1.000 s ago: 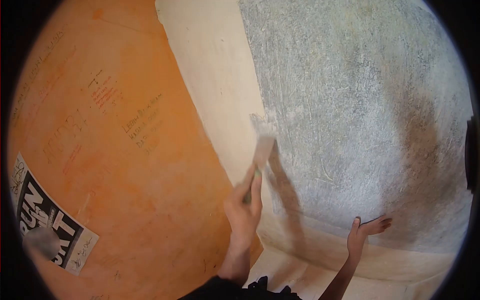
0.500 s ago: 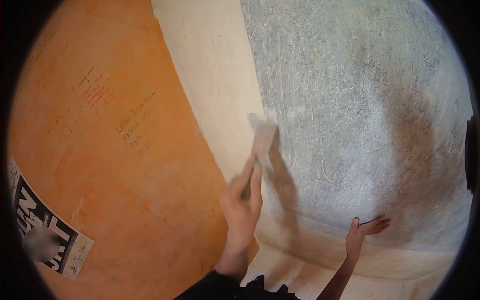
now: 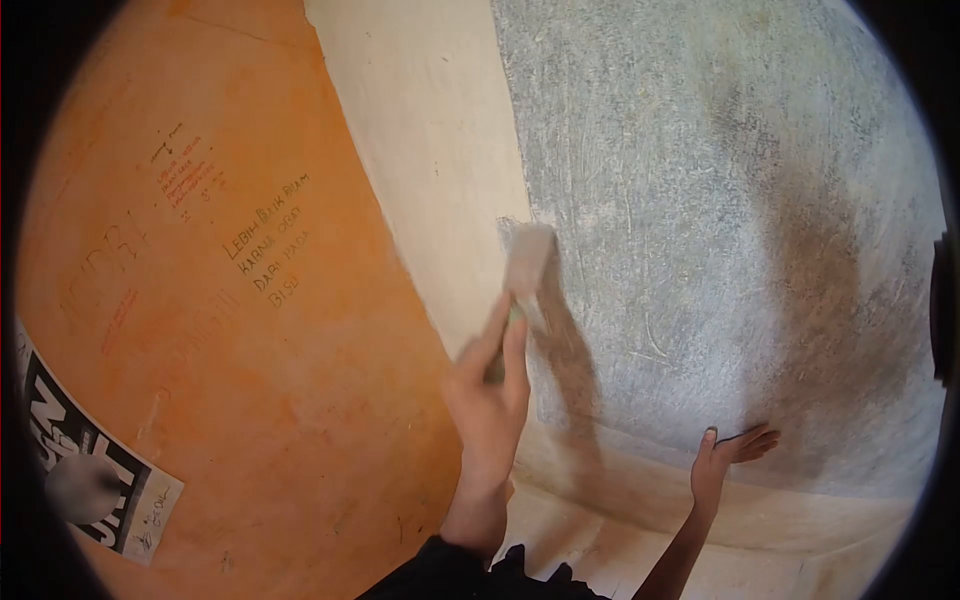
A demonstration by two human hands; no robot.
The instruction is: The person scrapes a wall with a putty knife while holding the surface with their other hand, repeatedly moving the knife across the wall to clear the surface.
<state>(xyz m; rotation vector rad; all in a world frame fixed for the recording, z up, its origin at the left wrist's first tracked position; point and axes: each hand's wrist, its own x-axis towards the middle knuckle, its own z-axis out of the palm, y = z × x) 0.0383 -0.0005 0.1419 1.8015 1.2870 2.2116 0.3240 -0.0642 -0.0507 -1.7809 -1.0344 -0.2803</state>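
Observation:
My left hand (image 3: 487, 395) is closed around the handle of a scraper (image 3: 530, 258) with a broad, flat, pale blade, blurred by motion. The thumb lies along the handle, pointing up. The blade's top end is at the border where a cream strip (image 3: 425, 120) meets a rough grey wall (image 3: 660, 200). A small grey patch and whitish smears show around that end. Lower right, my right hand (image 3: 735, 450) lies against the grey wall's bottom part, fingers stretched out and thumb apart, holding nothing.
An orange wall (image 3: 330, 400) with handwriting fills the left side. A black-and-white sticker (image 3: 110, 470) is stuck at its lower left. Below the grey wall runs a cream band (image 3: 720, 480). Arm shadows fall on the grey surface.
My left hand and the scraper have moved slightly upward along the border. The view has shifted a little, while my right hand stays against the wall.

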